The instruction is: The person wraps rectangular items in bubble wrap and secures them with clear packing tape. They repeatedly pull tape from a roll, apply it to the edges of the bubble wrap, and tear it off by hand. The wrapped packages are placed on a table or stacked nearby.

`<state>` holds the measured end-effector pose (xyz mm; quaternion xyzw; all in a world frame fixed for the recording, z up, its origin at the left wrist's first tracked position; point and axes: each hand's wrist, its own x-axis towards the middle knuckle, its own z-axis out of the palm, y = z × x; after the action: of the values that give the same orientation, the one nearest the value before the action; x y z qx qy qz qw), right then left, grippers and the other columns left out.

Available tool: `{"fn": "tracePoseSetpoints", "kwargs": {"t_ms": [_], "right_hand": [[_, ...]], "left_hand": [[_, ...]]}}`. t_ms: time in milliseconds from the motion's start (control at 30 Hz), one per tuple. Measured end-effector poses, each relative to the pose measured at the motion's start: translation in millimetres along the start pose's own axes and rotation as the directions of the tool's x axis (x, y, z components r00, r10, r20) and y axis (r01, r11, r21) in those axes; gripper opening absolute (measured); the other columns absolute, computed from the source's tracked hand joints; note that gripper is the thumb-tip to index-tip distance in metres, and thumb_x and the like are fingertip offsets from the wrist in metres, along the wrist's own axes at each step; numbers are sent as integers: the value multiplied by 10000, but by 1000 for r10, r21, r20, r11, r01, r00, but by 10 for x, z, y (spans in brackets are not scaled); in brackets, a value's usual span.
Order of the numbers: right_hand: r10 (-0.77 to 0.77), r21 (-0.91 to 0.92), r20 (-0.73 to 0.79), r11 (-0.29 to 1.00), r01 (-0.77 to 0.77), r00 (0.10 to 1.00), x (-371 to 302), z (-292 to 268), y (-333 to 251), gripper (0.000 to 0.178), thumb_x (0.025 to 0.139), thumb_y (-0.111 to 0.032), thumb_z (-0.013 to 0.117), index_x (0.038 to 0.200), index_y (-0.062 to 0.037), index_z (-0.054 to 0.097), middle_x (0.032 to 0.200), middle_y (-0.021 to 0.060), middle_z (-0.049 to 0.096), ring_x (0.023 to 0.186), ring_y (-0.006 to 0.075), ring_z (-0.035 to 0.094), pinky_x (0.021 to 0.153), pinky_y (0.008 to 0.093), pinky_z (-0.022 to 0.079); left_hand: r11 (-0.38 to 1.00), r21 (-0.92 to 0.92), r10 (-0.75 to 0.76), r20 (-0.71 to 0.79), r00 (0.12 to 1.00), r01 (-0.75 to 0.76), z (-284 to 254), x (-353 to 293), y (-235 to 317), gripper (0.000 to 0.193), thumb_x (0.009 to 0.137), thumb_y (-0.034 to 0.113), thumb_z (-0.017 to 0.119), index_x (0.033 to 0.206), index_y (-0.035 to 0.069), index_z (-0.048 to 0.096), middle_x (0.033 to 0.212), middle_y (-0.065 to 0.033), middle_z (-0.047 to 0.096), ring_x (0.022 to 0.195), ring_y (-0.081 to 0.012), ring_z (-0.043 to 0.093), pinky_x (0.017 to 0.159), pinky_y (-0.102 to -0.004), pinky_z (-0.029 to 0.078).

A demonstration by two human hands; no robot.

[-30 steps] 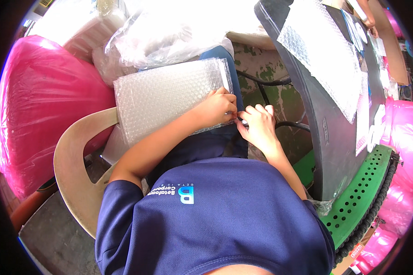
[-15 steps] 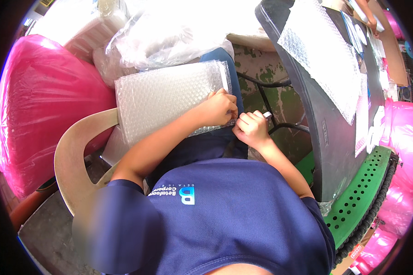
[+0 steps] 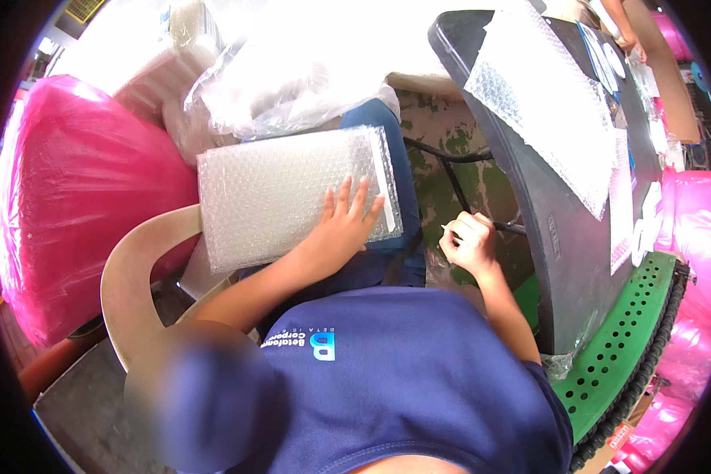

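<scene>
A stack of clear bubble wrap pouches (image 3: 276, 197) lies across my lap, a narrow white strip (image 3: 381, 178) running along its right edge. My left hand (image 3: 344, 225) rests flat on the top pouch near that edge, fingers spread and holding nothing. Off to the right of the pouches, my right hand (image 3: 472, 241) hangs above the floor with its fingers curled closed. A tiny whitish bit shows at its fingertips; what it is I cannot make out.
A black table (image 3: 529, 189) at the right carries bubble wrap sheets (image 3: 545, 110). A pink plastic-wrapped bundle (image 3: 95, 205) and a beige chair arm (image 3: 122, 268) stand left. Clear plastic bags (image 3: 284, 95) lie ahead. Another person's hand (image 3: 630, 43) is at the table's far end.
My hands have parted. The left has opened and settled flat on the pouch; the right has moved right and slightly down. The white piece that stuck out of the right hand no longer shows clearly.
</scene>
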<state>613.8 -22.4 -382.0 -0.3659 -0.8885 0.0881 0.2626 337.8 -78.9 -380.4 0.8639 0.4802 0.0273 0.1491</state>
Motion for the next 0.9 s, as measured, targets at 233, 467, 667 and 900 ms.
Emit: {"fn": "tracePoseSetpoints", "kwargs": {"t_ms": [233,467,667,900], "right_hand": [[127,125,-54,985,-119,990,-82,289,-177,114,594,-45,671,605,-94,569,612,51,548,494,255,518,481,349,412],[143,35,-67,989,-141,987,-98,492,-248,116,633,-106,673,598,-96,563,603,48,535,502,258,512,475,371,431],[-8,116,-35,993,12,999,190,366,-429,62,662,-57,627,685,-64,570,695,105,575,613,329,560,557,420,461],[81,233,-323,972,-4,943,178,293,-320,174,737,-132,643,618,-71,531,526,87,456,463,263,498,454,351,380]], "left_hand": [[819,-478,-413,-106,905,318,-1384,-164,39,356,878,-14,482,1226,-84,509,1089,-274,624,1085,-379,596,938,-392,483],[942,155,291,-819,494,-299,-2240,872,860,483,812,130,540,1261,-45,500,1307,-227,502,1172,-402,521,1000,-539,401],[943,-64,327,-31,945,-328,-1728,2717,1157,464,904,298,529,1334,126,516,1404,-237,421,1298,-438,397,1056,-499,336],[713,-103,439,-705,557,-693,-1403,1639,890,545,810,337,668,1232,43,489,1191,-158,467,1193,-344,440,1069,-514,297]]}}
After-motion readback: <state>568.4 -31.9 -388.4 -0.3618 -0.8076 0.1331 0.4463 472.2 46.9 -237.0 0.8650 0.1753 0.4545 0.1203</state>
